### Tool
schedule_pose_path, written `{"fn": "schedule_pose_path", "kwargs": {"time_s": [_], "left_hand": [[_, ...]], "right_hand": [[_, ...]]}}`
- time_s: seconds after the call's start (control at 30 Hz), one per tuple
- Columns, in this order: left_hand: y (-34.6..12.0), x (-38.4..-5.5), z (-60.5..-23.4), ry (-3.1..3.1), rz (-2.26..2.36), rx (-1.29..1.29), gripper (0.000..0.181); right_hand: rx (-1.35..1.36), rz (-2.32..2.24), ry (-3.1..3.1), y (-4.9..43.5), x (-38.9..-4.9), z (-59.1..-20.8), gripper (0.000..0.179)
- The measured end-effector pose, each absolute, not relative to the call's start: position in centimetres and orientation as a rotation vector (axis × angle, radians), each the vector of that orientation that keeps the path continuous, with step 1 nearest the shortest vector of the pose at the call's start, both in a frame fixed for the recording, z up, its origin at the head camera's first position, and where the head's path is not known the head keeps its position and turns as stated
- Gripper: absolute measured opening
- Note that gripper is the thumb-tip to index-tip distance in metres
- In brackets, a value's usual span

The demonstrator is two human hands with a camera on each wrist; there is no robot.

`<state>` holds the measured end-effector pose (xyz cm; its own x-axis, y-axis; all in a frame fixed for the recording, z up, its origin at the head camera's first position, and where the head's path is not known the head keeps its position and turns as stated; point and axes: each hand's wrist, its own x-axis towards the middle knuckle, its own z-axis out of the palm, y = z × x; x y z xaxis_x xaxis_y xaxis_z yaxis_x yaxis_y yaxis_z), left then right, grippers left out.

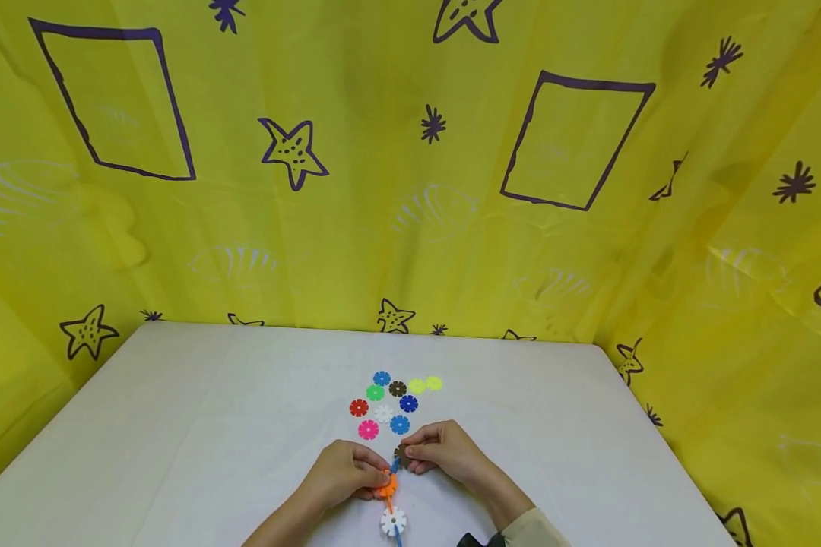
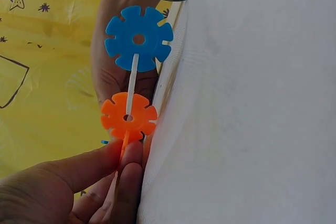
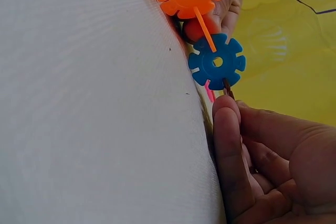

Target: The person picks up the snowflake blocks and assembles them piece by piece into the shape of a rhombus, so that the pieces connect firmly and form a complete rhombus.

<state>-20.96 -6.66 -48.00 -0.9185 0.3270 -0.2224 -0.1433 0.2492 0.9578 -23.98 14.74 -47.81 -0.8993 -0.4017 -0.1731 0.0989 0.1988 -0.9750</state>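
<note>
A chain of slotted snowflake discs runs between the hands. Left hand (image 1: 342, 475) pinches an orange disc (image 1: 388, 486) of the chain between thumb and fingers. In the head view a white disc (image 1: 393, 522) hangs nearer the body, with a blue one joined below it. Right hand (image 1: 451, 453) pinches a brown disc (image 1: 402, 456). In the right wrist view, the brown disc's edge meets a slot of a blue disc (image 3: 217, 62); how deep it sits is hidden by the fingers. The left wrist view shows another blue disc (image 2: 139, 39) further along the chain.
Beyond the hands, loose discs lie on the white tabletop (image 1: 246, 410): red (image 1: 359, 408), pink (image 1: 368, 430), green (image 1: 375, 393), white (image 1: 384, 414), brown (image 1: 397, 389), yellow (image 1: 434, 383) and several blues (image 1: 400, 425). A yellow patterned curtain (image 1: 356, 228) encloses the table.
</note>
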Motion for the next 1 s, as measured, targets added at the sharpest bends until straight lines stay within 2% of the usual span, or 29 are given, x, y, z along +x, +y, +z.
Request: {"fn": "schedule_pose_path", "kwargs": {"time_s": [1.0], "left_hand": [[-7.9,-21.8,-47.8,2.091,1.571,0.188,0.022]], "right_hand": [[-0.314,-1.739,2.05,14.9,-23.9,-47.7,0.027]]}}
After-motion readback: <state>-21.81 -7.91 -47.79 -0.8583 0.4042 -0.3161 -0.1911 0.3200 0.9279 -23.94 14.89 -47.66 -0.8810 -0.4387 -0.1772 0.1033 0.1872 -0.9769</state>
